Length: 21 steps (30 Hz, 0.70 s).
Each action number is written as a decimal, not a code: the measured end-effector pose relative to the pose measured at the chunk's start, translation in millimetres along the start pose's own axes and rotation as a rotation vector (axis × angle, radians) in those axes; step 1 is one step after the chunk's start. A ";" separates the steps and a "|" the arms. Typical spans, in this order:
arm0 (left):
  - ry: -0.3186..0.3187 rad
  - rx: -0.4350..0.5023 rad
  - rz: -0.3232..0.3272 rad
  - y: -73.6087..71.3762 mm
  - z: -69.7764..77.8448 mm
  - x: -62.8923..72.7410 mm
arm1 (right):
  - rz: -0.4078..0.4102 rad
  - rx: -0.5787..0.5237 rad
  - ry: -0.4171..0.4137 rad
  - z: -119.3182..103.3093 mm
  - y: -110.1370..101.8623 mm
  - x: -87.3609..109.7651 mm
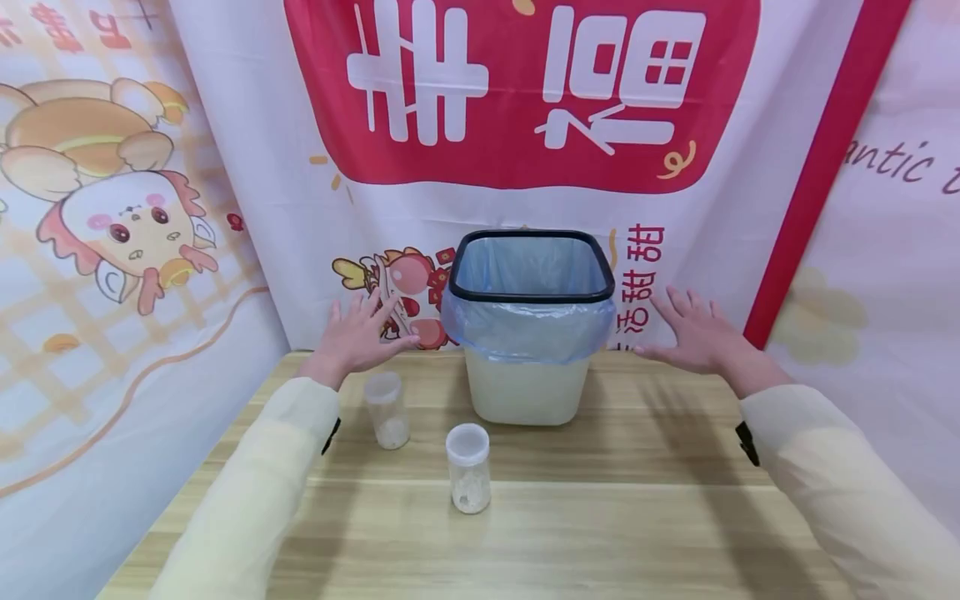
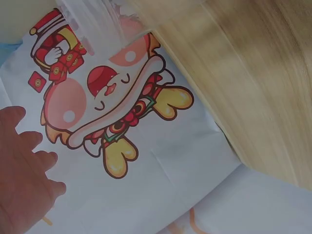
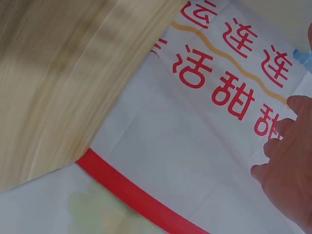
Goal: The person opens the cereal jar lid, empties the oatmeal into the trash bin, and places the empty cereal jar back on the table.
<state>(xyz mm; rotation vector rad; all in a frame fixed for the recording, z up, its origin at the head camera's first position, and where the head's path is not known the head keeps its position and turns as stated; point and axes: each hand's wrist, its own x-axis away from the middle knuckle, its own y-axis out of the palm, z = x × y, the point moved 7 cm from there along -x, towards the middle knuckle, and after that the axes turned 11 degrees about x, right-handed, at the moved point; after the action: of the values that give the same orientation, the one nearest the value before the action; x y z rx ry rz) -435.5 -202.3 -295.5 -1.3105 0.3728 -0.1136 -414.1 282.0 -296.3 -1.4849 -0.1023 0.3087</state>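
Note:
My left hand [image 1: 358, 335] is held up over the back left of the table, fingers spread, holding nothing. On the other side my right hand [image 1: 693, 333] is raised in the same way, also spread and bare. Between them a pale bin [image 1: 528, 392] with a black rim stands upright, lined with a translucent blue bag [image 1: 528, 329]. A clear lidded jar [image 1: 387, 412] stands just below my left hand. Nearer me is a second clear jar [image 1: 469, 471] with a white lid and some whitish contents low inside. The wrist views show the left hand [image 2: 29, 175] and right hand [image 3: 290, 165] only partly.
The wood-grain table [image 1: 600, 533] ends at the back against a hanging white cloth [image 1: 247, 150] with a red printed panel. Printed cloths also hang at the left [image 1: 150, 375] and right [image 1: 877, 275] sides.

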 end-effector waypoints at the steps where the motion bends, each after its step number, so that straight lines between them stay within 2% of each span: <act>1: 0.006 -0.008 -0.002 0.3 0.7 0.2 | -0.003 -0.002 -0.001 -0.6 -0.2 0.9; 11: 0.030 0.020 0.002 0.4 8.7 15.0 | -0.010 -0.050 -0.026 -7.0 1.1 15.4; 15: 0.045 0.022 0.011 -0.9 13.6 23.8 | 0.003 -0.048 -0.034 -10.9 1.6 24.1; 21: 0.089 0.028 0.025 2.8 24.1 40.8 | -0.027 -0.064 -0.034 -18.6 4.2 42.7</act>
<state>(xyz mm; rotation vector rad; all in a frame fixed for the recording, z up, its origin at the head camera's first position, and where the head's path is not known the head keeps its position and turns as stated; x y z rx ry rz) -389.7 -191.3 -301.4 -1.2755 0.4618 -0.1565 -369.2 275.7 -307.3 -1.5410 -0.1610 0.3109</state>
